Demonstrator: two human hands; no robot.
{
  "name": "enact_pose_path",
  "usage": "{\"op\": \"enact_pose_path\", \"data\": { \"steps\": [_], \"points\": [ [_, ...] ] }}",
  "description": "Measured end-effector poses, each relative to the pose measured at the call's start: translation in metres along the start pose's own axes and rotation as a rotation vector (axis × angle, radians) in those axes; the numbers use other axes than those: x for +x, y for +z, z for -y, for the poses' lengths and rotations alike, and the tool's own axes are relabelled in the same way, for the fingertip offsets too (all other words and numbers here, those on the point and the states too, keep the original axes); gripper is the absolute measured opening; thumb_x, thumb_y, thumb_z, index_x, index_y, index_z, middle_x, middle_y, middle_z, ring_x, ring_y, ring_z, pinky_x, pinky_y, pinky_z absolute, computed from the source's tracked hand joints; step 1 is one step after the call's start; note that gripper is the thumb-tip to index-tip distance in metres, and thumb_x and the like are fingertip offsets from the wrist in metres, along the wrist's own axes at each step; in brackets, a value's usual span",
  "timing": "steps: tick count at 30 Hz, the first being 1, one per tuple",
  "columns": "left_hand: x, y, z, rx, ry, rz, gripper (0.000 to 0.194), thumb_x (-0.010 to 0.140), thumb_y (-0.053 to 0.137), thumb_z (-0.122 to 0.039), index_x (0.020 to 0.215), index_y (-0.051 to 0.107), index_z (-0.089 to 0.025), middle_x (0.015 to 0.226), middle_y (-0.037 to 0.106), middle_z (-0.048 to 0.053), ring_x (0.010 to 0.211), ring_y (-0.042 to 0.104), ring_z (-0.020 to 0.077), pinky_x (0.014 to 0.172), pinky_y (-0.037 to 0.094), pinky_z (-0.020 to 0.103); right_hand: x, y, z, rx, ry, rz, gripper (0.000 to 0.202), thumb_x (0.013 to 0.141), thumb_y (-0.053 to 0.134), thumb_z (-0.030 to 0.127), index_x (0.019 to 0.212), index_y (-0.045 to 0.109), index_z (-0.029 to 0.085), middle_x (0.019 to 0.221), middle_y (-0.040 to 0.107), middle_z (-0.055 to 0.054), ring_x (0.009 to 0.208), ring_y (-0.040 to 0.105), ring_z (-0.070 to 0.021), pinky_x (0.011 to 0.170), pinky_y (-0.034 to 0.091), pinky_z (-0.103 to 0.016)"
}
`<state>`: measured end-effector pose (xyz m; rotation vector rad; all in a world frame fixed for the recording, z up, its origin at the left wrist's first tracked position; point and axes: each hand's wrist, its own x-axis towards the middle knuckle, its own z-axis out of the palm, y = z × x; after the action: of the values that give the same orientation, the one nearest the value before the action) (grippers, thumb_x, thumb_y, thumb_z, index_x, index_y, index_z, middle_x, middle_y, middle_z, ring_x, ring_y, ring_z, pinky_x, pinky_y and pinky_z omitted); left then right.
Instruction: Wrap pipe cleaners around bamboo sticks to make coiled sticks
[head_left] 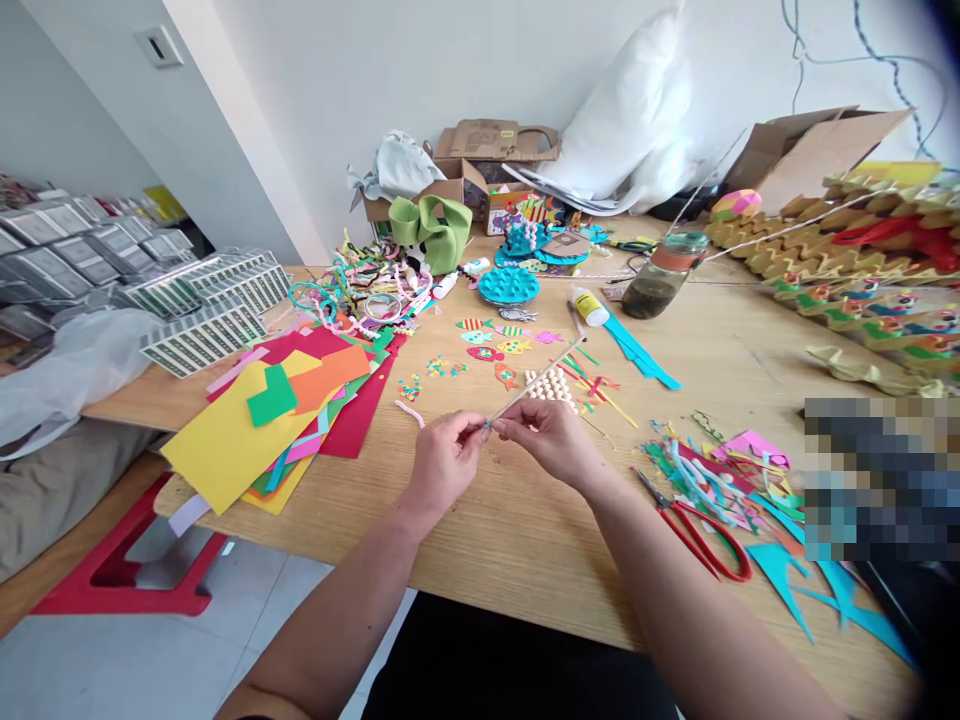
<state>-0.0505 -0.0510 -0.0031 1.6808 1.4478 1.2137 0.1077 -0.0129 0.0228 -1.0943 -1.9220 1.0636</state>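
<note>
Above the front part of the wooden table (517, 520), my left hand (450, 455) and my right hand (547, 435) meet fingertip to fingertip. A thin pale stick (536, 380) runs from between them up and to the right. My right fingers pinch its lower end. My left fingers are closed on a tiny blue piece (488, 424) at that same end. Just beyond the hands lie small paper fish (485, 353), a block of white beads (551, 388), coloured dots (409, 387) and a pink pipe cleaner (409, 412).
Coloured sheets (232, 440) lie left, below a pile of pipe cleaners (375, 285). Red-handled scissors (697, 535) and paper scraps (720, 480) are right. Behind stand a glue bottle (590, 307), a jar (664, 280), a blue tray (508, 286) and egg cartons (795, 240).
</note>
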Motion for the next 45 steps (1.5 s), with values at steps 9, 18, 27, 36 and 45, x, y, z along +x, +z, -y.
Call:
{"op": "enact_pose_path", "data": {
  "steps": [9,18,27,36,45],
  "points": [
    [0.003,-0.004,-0.005,-0.084,-0.078,0.139,0.018,0.081,0.051,-0.03,0.08,0.062,-0.016,0.068,0.059,0.002,0.064,0.053,0.0124,0.059,0.041,0.022,-0.001,-0.001,0.003,-0.048,-0.032,-0.016,0.017,0.078,0.056,0.027,0.072,0.066,0.015,0.067,0.067,-0.003,0.063,0.058,-0.0141,0.059,0.041,-0.026],
    [0.008,-0.01,-0.004,-0.623,-0.341,0.333,0.025,0.072,0.062,-0.037,0.07,0.061,-0.012,0.059,0.051,0.0,0.054,0.046,0.0085,0.053,0.039,0.022,-0.003,-0.006,0.005,0.023,-0.039,0.049,0.02,0.079,0.056,0.031,0.073,0.067,0.016,0.071,0.068,-0.005,0.067,0.061,-0.015,0.062,0.045,-0.026],
    [0.01,-0.017,-0.002,-0.876,-0.52,0.482,0.02,0.071,0.066,-0.03,0.078,0.066,-0.011,0.055,0.048,-0.002,0.046,0.043,0.0054,0.048,0.033,0.021,-0.002,-0.008,0.002,0.125,-0.055,0.093,0.022,0.08,0.057,0.034,0.074,0.066,0.015,0.071,0.067,-0.005,0.067,0.06,-0.0147,0.063,0.046,-0.026],
    [0.009,-0.016,-0.004,-0.984,-0.586,0.541,0.022,0.071,0.067,-0.029,0.081,0.064,-0.01,0.056,0.046,-0.002,0.048,0.042,0.0047,0.047,0.033,0.019,-0.001,-0.008,-0.001,0.193,-0.015,0.097,0.024,0.078,0.058,0.037,0.074,0.066,0.014,0.07,0.067,-0.005,0.066,0.061,-0.0147,0.062,0.046,-0.026],
    [0.001,0.001,0.001,-0.277,-0.214,0.168,0.026,0.076,0.06,-0.038,0.091,0.057,-0.017,0.07,0.065,0.004,0.065,0.061,0.014,0.058,0.046,0.023,-0.002,0.0,0.006,-0.034,0.008,-0.023,0.017,0.078,0.057,0.026,0.07,0.066,0.015,0.067,0.068,-0.004,0.063,0.059,-0.014,0.06,0.042,-0.025]
  ]
}}
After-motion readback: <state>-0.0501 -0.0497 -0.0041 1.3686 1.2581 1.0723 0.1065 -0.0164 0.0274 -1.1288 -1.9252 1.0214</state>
